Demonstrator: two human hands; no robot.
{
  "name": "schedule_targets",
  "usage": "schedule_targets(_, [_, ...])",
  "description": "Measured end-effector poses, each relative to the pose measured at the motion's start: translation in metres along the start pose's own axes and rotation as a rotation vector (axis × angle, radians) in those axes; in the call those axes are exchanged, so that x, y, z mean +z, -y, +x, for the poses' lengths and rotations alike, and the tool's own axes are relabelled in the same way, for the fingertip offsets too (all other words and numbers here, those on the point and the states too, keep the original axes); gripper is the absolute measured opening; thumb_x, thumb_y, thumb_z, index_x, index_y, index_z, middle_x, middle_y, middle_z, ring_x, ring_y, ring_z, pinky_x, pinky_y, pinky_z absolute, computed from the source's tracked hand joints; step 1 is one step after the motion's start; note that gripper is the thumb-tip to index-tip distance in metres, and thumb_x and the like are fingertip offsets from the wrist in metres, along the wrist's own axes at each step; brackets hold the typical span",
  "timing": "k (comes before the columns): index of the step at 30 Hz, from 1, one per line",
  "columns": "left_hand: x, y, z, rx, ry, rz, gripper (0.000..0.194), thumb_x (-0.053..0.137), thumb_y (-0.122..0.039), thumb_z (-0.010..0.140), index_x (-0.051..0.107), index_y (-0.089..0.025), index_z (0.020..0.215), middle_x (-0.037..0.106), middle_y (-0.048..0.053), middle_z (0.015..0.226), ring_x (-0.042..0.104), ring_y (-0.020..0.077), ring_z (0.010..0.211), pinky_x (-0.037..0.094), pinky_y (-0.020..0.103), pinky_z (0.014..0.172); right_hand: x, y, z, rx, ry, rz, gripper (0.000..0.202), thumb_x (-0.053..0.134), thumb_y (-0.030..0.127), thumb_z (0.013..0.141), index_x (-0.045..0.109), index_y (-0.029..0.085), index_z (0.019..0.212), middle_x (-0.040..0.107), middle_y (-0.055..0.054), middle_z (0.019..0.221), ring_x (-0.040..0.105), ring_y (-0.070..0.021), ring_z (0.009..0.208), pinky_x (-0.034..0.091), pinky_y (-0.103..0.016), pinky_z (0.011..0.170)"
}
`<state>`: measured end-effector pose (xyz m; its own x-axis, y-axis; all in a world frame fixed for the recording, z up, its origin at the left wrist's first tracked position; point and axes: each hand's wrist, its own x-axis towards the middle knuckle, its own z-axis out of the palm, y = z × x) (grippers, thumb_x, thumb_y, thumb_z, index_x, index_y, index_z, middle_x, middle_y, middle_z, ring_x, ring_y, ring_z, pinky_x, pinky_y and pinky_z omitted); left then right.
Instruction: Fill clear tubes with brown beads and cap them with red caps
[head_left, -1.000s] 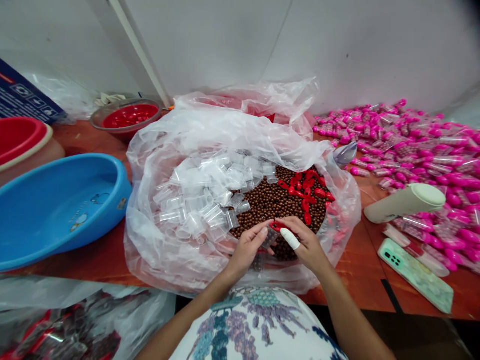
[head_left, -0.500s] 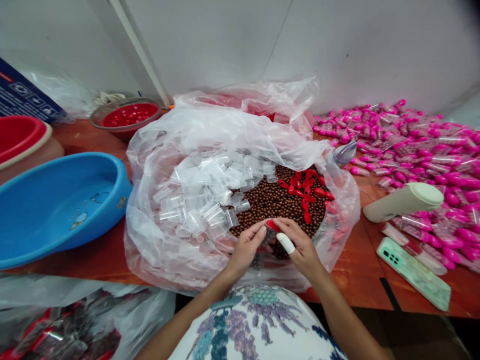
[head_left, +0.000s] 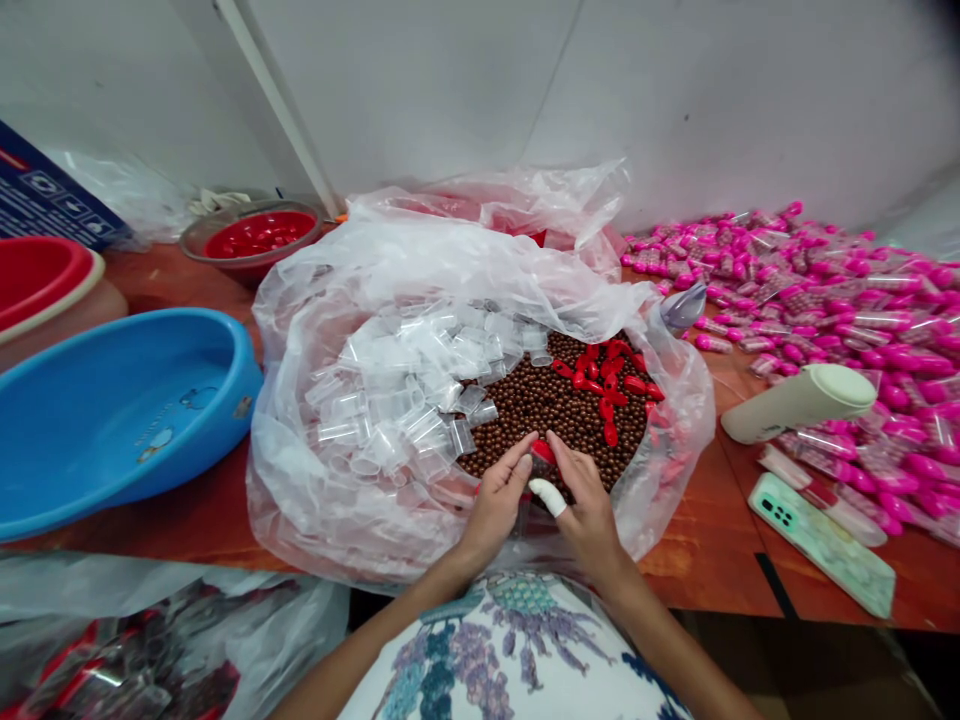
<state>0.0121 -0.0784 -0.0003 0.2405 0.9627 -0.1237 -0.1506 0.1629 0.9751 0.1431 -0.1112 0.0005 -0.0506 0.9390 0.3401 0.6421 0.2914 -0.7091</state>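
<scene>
Both my hands meet over the near side of a pile of brown beads [head_left: 517, 405]. Between them is a red-capped clear tube [head_left: 543, 452], mostly hidden by my fingers. My left hand [head_left: 491, 505] is closed on its left side, thumb and fingers pressed in. My right hand [head_left: 589, 505], its thumb wrapped in white, closes on the tube from the right. Red plastic caps [head_left: 611, 385] lie on the beads just beyond. Left of the beads is a heap of clear plastic tubes [head_left: 412, 400]. All of this sits in a translucent plastic bag [head_left: 300, 500].
A blue basin [head_left: 97, 420] stands at left, a bowl of red pieces [head_left: 262, 232] behind it. Pink-capped filled tubes [head_left: 862, 300] cover the table's right side. A pale cylinder [head_left: 795, 405] and a phone [head_left: 821, 545] lie nearer. Below left is a bag of red-capped tubes [head_left: 142, 650].
My right thumb has shifted left and down, closer to my left hand. Both hands' fingers have straightened more around the tube, and less of it shows.
</scene>
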Motion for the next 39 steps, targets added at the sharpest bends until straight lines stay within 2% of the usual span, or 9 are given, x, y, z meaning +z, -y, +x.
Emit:
schedule_targets(7, [0.002,0.003,-0.003,-0.056,0.010,-0.029,0.043,0.048,-0.036,0.085,0.049,-0.024,0.127,0.051,0.004,0.130,0.050,0.0203,0.114,0.037,0.035,0.100,0.006,0.004,-0.004,-0.001,0.021,-0.033,0.066,0.055,0.015,0.079,0.027,0.022,0.138,0.042,-0.010,0.133,0.038,-0.0244,0.121,0.036,-0.047,0.100])
schedule_targets(12, [0.001,0.003,-0.002,-0.059,0.023,-0.052,0.044,0.054,-0.035,0.082,0.052,-0.023,0.124,0.051,0.004,0.130,0.044,0.0193,0.120,0.029,0.032,0.105,0.005,-0.010,-0.002,-0.106,0.002,-0.098,0.066,0.055,0.011,0.074,0.031,0.019,0.134,0.048,-0.011,0.124,0.043,-0.0255,0.113,0.039,-0.047,0.096])
schedule_targets(17, [-0.003,-0.003,0.003,-0.291,0.135,-0.264,0.055,0.052,-0.045,0.081,0.045,-0.020,0.130,0.060,0.010,0.117,0.062,0.0195,0.086,0.050,0.032,0.075,-0.002,-0.019,-0.001,-0.143,0.002,-0.081,0.062,0.062,0.020,0.070,0.039,0.019,0.128,0.055,-0.011,0.115,0.049,-0.0255,0.104,0.045,-0.044,0.087])
schedule_targets(24, [-0.001,-0.005,0.003,-0.371,0.162,-0.301,0.055,0.047,-0.049,0.082,0.049,-0.016,0.126,0.066,0.008,0.084,0.058,0.0116,0.055,0.047,0.024,0.052,-0.007,-0.014,-0.006,-0.165,0.128,-0.099,0.068,0.064,0.026,0.071,0.035,0.020,0.132,0.051,-0.011,0.126,0.047,-0.0267,0.112,0.040,-0.045,0.092])
schedule_targets(27, [-0.001,-0.010,0.003,-0.368,0.146,-0.403,0.055,0.042,-0.050,0.085,0.047,-0.014,0.127,0.065,0.007,0.079,0.056,0.0106,0.055,0.046,0.022,0.051,-0.015,-0.021,-0.008,0.015,0.061,-0.007,0.071,0.069,0.036,0.068,0.038,0.016,0.128,0.052,-0.014,0.123,0.051,-0.0274,0.109,0.043,-0.043,0.089])
schedule_targets(30, [-0.002,-0.016,0.003,-0.400,0.142,-0.463,0.054,0.041,-0.048,0.086,0.045,-0.014,0.128,0.064,0.008,0.081,0.057,0.0106,0.059,0.046,0.021,0.052,-0.021,-0.029,-0.010,0.261,0.009,0.109,0.029,0.059,0.036,0.078,0.057,0.019,0.101,0.065,-0.006,0.088,0.061,-0.0209,0.079,0.050,-0.033,0.070])
schedule_targets(32, [-0.001,-0.018,0.003,-0.421,0.154,-0.463,0.053,0.041,-0.047,0.087,0.045,-0.015,0.128,0.064,0.008,0.083,0.057,0.0108,0.060,0.046,0.022,0.053,-0.022,-0.031,-0.011,0.290,0.016,0.159,0.018,0.050,0.033,0.084,0.063,0.021,0.088,0.066,-0.003,0.079,0.061,-0.0189,0.073,0.049,-0.031,0.067])
schedule_targets(36, [0.003,-0.013,0.002,-0.428,0.171,-0.414,0.050,0.042,-0.046,0.086,0.049,-0.016,0.125,0.063,0.005,0.081,0.055,0.0097,0.058,0.045,0.023,0.055,-0.018,-0.024,-0.009,0.187,-0.065,0.130,0.028,0.046,0.032,0.087,0.059,0.022,0.109,0.065,-0.006,0.098,0.060,-0.0209,0.089,0.048,-0.035,0.078])
schedule_targets(39, [0.005,-0.009,0.001,-0.380,0.162,-0.388,0.052,0.044,-0.050,0.084,0.052,-0.016,0.122,0.063,0.004,0.077,0.054,0.0089,0.057,0.042,0.021,0.055,-0.016,-0.015,-0.004,0.023,0.008,-0.010,0.052,0.056,0.040,0.080,0.043,0.021,0.128,0.059,-0.011,0.114,0.055,-0.0250,0.101,0.046,-0.039,0.084])
